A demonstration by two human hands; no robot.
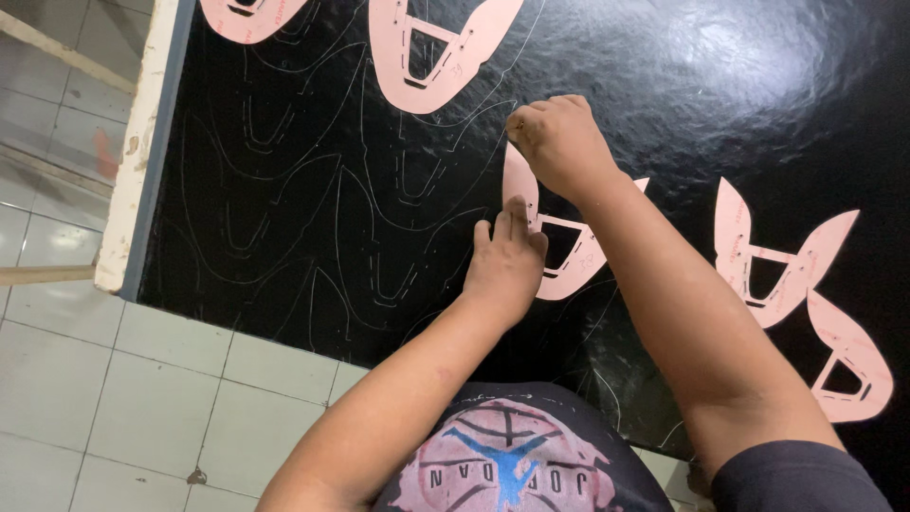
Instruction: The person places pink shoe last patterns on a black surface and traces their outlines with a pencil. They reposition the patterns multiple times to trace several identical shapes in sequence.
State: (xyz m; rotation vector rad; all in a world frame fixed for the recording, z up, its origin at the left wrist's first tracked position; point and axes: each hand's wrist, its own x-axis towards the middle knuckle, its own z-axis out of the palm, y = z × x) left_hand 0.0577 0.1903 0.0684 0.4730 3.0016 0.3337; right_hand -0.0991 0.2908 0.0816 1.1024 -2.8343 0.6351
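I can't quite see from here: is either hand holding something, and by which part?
The left hand presses flat on the pink template, pinning its left edge. The right hand is closed at the template's upper tip; what it holds is hidden.

Only one view on my feed: head cam, worn by the person, looking steeply down from just above the chest. Close range, forearms fill the lower frame. Lens faces the black sheet (pixel 720 76) on the table, whose white edge (pixel 142 142) runs diagonally at left, w/ tiled floor (pixel 123 408) below. No 2nd view to overlap.
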